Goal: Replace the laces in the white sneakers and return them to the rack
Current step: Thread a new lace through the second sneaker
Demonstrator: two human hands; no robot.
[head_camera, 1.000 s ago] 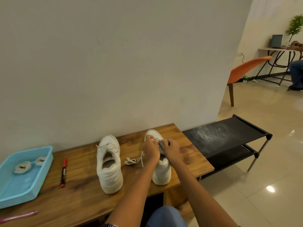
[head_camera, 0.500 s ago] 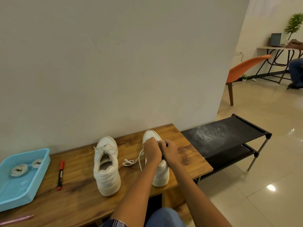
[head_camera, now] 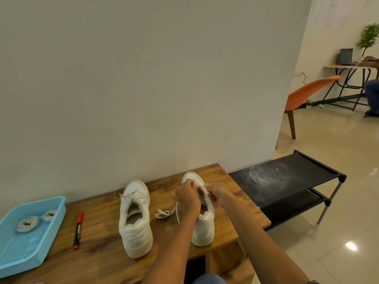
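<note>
Both hands have spread slightly over the right sneaker (head_camera: 202, 226): left hand (head_camera: 187, 198) and right hand (head_camera: 218, 194) pinch its lace (head_camera: 167, 212). Pulling unevenly could drag this sneaker off the wooden bench (head_camera: 98, 255), beside the rack (head_camera: 287, 177).

Two sneakers (head_camera: 135, 218) (head_camera: 202, 226), two lace coils (head_camera: 26, 223) (head_camera: 49, 214), one marker (head_camera: 78, 229).

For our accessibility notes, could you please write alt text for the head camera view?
A person's left hand and right hand work a white lace at the right sneaker on a wooden bench. The left sneaker, a red marker and a blue tray lie alongside, a black rack beyond.
</note>
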